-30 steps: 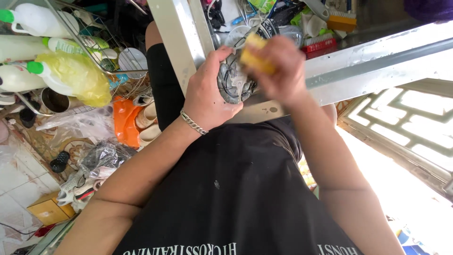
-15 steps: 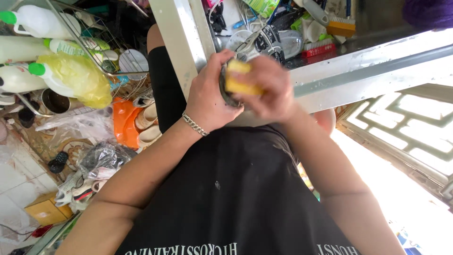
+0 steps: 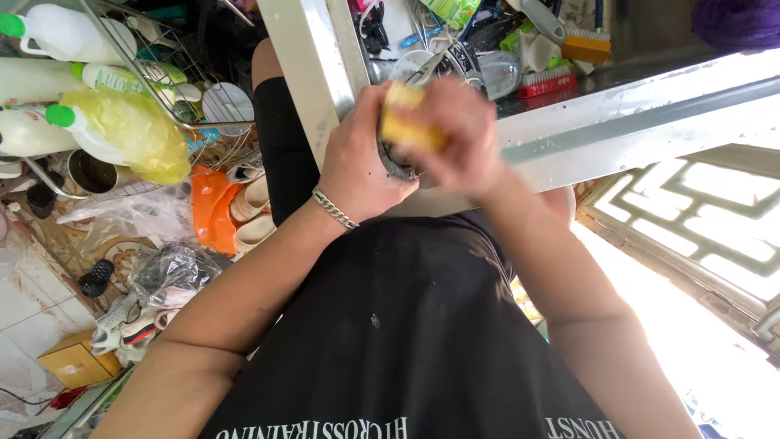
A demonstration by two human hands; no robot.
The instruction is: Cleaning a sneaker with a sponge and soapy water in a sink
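Observation:
My left hand (image 3: pixel 357 162), a chain bracelet at its wrist, grips a dark round dish (image 3: pixel 393 165) at the edge of a metal sink counter (image 3: pixel 634 122). My right hand (image 3: pixel 467 138) is shut on a yellow sponge (image 3: pixel 404 122) and presses it against the top of the dish. The right hand is blurred with motion. Both hands cover most of the dish, so only a dark patterned rim shows between them. My black shirt fills the lower middle of the view.
Several dishes and cups (image 3: pixel 487 69) and a red brush (image 3: pixel 556 84) lie in the sink behind the hands. On the left, a wire rack holds white bottles (image 3: pixel 49 81) and one in a yellow bag (image 3: pixel 130 130). An orange bag (image 3: pixel 211 207) and slippers (image 3: pixel 252 211) lie on the floor.
My right hand has slid the sponge leftward and upward over the dish. The left hand has kept its grip and shifted slightly with it.

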